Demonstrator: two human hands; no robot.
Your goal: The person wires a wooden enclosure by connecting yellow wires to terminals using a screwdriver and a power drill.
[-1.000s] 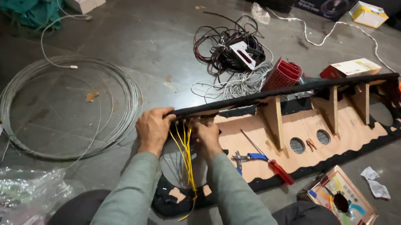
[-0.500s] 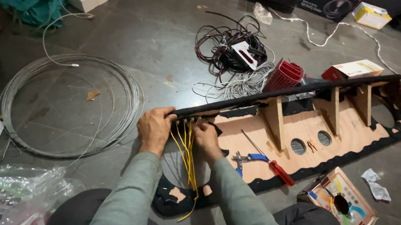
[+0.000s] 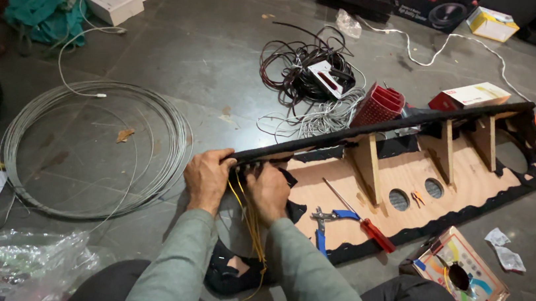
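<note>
A long plywood panel edged in black fabric lies on the floor, with wooden ribs and a black upright rail along its far side. My left hand grips the near left end of that rail. My right hand is closed on the same end just beside it, fingers at the black edge. A bundle of thin yellow wires hangs down between the two hands toward my lap.
Blue-handled pliers and a red-handled screwdriver lie on the panel. A large coil of grey wire sits at left, tangled dark cables behind, a small colourful box at right, a plastic bag near left.
Both hands stay at the left end of the rail, shifting only slightly. The yellow wires still hang between them.
</note>
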